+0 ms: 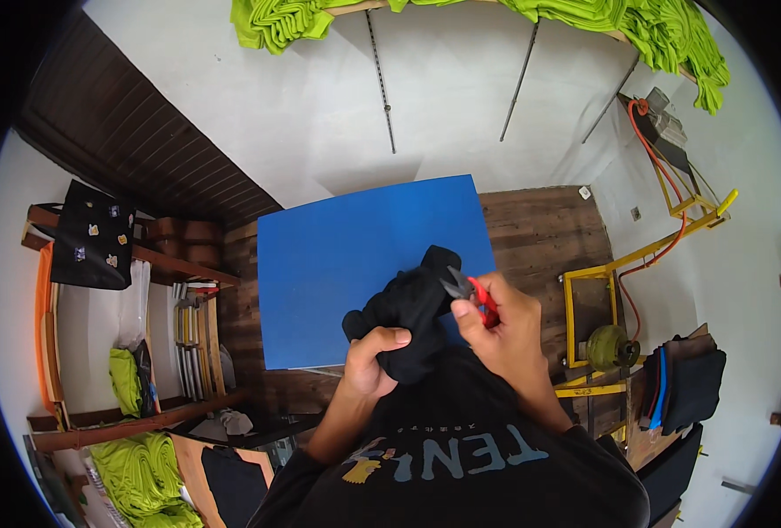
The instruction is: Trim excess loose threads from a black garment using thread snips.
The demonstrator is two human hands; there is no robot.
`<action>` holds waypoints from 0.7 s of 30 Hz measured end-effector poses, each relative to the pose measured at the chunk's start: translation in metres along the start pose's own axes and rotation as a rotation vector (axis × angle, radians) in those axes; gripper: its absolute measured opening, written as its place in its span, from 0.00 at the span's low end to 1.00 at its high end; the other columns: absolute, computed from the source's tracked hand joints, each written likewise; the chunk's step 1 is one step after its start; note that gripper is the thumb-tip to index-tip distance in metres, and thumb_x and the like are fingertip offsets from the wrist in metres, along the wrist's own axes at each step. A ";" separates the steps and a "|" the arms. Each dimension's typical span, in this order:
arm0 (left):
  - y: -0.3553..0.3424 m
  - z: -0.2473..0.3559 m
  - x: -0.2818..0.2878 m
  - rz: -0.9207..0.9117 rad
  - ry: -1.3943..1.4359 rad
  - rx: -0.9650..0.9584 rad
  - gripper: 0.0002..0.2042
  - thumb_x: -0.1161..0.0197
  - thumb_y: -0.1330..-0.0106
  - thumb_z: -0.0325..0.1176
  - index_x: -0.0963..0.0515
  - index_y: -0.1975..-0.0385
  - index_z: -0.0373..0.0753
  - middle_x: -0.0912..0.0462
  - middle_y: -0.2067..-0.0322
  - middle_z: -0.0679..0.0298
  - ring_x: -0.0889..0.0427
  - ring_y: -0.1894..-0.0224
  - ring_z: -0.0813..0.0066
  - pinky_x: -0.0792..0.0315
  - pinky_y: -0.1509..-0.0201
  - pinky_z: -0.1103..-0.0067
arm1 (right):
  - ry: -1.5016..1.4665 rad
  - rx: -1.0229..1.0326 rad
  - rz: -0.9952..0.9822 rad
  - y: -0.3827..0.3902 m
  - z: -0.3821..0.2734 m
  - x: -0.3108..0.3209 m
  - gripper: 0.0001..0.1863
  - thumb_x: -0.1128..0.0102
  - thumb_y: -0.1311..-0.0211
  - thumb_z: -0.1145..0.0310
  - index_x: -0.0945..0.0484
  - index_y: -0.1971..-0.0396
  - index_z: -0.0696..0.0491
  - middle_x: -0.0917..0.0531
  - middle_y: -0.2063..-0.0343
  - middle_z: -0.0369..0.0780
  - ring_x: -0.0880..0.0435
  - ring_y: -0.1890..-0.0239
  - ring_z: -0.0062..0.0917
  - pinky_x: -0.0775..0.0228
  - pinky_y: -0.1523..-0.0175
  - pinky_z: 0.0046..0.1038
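Holding black cloth [404, 310] bunched above the blue counter [346, 238]; pointing red-handled, dark-bladed snips [473, 290] leftward at the cloth's right side.

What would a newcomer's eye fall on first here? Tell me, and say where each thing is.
The blue tabletop in the middle stands out first, bright against the dark wooden floor. Next comes the lime-green fabric bunched along the top of the view. Just below centre, the right grip holds red-handled snips close to black cloth in the left grip.
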State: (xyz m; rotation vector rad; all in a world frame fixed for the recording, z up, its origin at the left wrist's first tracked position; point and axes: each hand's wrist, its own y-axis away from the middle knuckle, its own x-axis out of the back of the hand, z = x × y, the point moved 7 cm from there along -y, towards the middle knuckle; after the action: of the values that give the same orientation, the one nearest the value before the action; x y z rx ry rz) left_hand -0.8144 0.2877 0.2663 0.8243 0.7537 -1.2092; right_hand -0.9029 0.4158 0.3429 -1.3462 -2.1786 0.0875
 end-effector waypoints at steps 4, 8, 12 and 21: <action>0.009 -0.003 0.008 0.080 -0.151 0.022 0.26 0.50 0.49 0.25 0.31 0.47 0.22 0.22 0.51 0.46 0.20 0.50 0.58 0.28 0.43 0.70 | 0.074 0.041 -0.003 0.003 -0.005 0.000 0.14 0.33 0.45 0.65 0.26 0.72 0.58 0.23 0.82 0.43 0.21 0.82 0.34 0.31 0.77 0.29; 0.012 -0.002 0.013 0.122 -0.212 0.002 0.25 0.51 0.51 0.21 0.29 0.49 0.22 0.21 0.53 0.46 0.18 0.52 0.59 0.24 0.48 0.71 | 0.150 0.083 -0.014 0.003 -0.003 0.000 0.13 0.33 0.45 0.66 0.28 0.75 0.57 0.24 0.83 0.43 0.24 0.85 0.34 0.34 0.79 0.29; 0.013 -0.007 0.025 0.100 -0.185 0.003 0.24 0.51 0.51 0.21 0.28 0.50 0.21 0.20 0.55 0.46 0.18 0.53 0.59 0.23 0.49 0.72 | 0.167 0.114 0.010 0.004 -0.005 0.003 0.13 0.34 0.45 0.67 0.28 0.77 0.57 0.24 0.85 0.42 0.24 0.85 0.33 0.34 0.80 0.29; 0.016 -0.021 0.048 0.068 -0.022 -0.026 0.25 0.53 0.54 0.21 0.28 0.52 0.20 0.20 0.56 0.45 0.18 0.54 0.58 0.24 0.49 0.72 | 0.117 0.119 0.040 -0.001 -0.004 0.001 0.13 0.36 0.43 0.68 0.30 0.77 0.58 0.29 0.87 0.45 0.30 0.87 0.35 0.40 0.80 0.31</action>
State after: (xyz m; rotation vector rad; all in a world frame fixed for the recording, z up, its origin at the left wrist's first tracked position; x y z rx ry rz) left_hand -0.7909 0.2848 0.2174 0.8081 0.7167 -1.1442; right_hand -0.9023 0.4151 0.3474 -1.2954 -2.0180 0.1471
